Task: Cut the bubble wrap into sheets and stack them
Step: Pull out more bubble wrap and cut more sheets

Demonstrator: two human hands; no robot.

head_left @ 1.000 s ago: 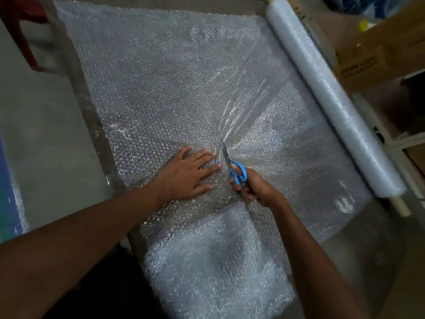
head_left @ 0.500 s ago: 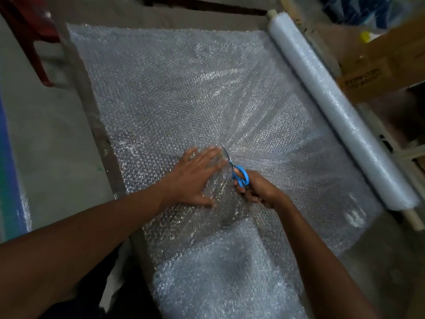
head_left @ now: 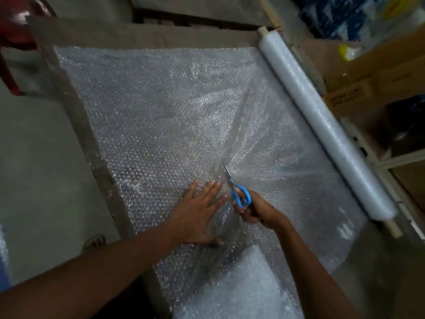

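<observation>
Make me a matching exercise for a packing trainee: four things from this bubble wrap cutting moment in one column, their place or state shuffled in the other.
Things:
1. left hand
2. right hand
3. scissors
4. roll

States:
A. blue handles, blades in the bubble wrap
B. lies along the sheet's right edge
C. pressed flat on the wrap
D. grips the scissors

Pairs: 1-C, 2-D, 3-A, 4-B

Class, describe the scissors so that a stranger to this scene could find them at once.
A wide bubble wrap sheet covers the table. Near its close edge, the right hand grips the scissors. Their bright blue handles are the only vivid colour there.
</observation>
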